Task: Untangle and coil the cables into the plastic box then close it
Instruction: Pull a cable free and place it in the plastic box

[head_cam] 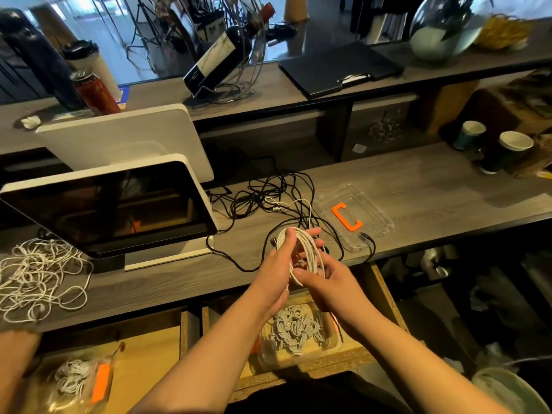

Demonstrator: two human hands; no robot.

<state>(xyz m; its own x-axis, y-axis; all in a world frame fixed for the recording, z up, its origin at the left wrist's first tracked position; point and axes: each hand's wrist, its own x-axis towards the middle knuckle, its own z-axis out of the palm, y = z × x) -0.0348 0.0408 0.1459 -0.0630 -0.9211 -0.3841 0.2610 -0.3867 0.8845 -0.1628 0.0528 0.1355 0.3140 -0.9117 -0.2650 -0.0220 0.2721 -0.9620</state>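
Left hand: fingers curled through a coil of white cable, holding it upright above the desk's front edge. Right hand: thumb and fingers pinching the coil's lower loops. Clear lid with orange clip: lying on the desk beside tangled black cables. Open plastic box: in the drawer below, holding coiled grey cables.

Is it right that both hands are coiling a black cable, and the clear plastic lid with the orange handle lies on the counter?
Not quite. The head view shows the coiled cable in both hands is white, not black. The lid part is right.
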